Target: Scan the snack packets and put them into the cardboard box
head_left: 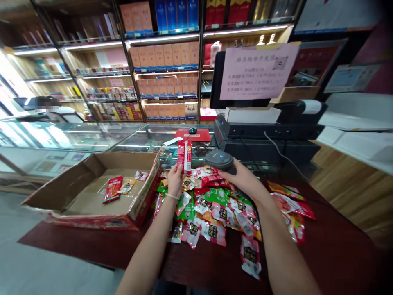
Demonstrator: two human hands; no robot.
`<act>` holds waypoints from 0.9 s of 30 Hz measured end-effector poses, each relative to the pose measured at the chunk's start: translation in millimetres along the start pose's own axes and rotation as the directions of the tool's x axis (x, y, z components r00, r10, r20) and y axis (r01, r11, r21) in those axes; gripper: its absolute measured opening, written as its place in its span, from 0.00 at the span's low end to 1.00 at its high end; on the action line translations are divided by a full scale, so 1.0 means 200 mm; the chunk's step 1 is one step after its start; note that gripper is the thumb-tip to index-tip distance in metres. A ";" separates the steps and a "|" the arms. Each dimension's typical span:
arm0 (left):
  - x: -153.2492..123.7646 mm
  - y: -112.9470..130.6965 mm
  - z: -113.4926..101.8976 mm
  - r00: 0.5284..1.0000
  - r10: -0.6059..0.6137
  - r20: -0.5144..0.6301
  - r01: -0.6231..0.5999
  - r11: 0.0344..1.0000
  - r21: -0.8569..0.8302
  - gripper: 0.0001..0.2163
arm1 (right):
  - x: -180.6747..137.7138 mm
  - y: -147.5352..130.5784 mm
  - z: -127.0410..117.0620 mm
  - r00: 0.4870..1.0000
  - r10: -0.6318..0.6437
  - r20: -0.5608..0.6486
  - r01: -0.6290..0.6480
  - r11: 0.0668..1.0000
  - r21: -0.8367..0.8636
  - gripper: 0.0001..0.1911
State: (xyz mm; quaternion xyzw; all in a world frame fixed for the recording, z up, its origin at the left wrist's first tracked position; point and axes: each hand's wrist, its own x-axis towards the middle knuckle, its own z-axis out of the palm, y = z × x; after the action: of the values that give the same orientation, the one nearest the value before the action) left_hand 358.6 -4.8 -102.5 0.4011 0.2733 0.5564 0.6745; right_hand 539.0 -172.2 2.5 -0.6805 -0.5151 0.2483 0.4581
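My left hand [175, 180] is closed on a red and white snack packet [184, 155], held upright above a heap of small snack packets [215, 209] on the dark red table [331, 250]. My right hand [242, 178] grips a black handheld barcode scanner [219, 159], whose head sits just right of the raised packet. Both forearms reach forward over the heap. The packets in the heap are red, green, pink and orange.
An open cardboard box [92, 192] with a few packets inside stands at the left. A glass counter [92, 137] lies beyond it, with a cash register [260, 135], monitor and pink paper notice [258, 71] behind. Shelves of boxed goods [166, 61] fill the back wall.
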 end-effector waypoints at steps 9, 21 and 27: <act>0.03 -0.01 -0.01 0.998 0.035 -0.060 -0.037 0.998 -0.048 0.21 | 0.00 -0.05 0.09 0.988 -0.036 0.153 0.063 0.982 -0.177 0.15; -0.12 0.25 0.09 0.981 0.186 0.054 -0.193 0.957 0.216 0.19 | -0.04 -0.07 0.05 0.997 -0.037 0.064 0.036 0.999 0.016 0.17; -0.24 0.82 -0.08 0.853 0.494 0.167 -0.438 0.505 0.743 0.17 | -0.06 -0.10 0.15 0.996 -0.085 0.019 0.082 0.990 0.118 0.16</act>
State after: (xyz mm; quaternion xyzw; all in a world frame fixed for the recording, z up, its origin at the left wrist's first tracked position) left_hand 248.3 -37.5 24.3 0.6849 0.3843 0.5627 0.2581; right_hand 500.2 -171.5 4.8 -0.6275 -0.5331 0.2666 0.5010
